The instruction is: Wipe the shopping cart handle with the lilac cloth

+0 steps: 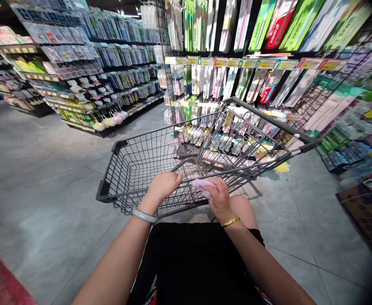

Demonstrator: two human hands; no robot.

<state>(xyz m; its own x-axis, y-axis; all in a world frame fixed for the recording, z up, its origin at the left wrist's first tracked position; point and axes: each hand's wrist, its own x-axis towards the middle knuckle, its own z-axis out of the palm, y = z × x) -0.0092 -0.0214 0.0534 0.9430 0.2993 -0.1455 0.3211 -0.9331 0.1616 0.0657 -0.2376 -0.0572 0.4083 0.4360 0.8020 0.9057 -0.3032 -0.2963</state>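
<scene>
A dark wire shopping cart point(141, 137) stands sideways right before me, its push handle toward the right. My left hand point(165, 186) is closed around the near top rail of the basket. Just to the right, my right hand point(219, 197) grips a crumpled lilac cloth point(204, 184) and holds it against the same rail. Part of the cloth is hidden under the fingers. Through the wire mesh no goods show inside the basket.
Behind the cart rises a shelf rack point(236, 63) hung with packaged goods. More shelves point(116, 55) line the aisle at the left. A cardboard box point(360, 216) stands on the grey tiled floor point(55, 203) at the right. A red surface point(1, 275) shows at the lower left.
</scene>
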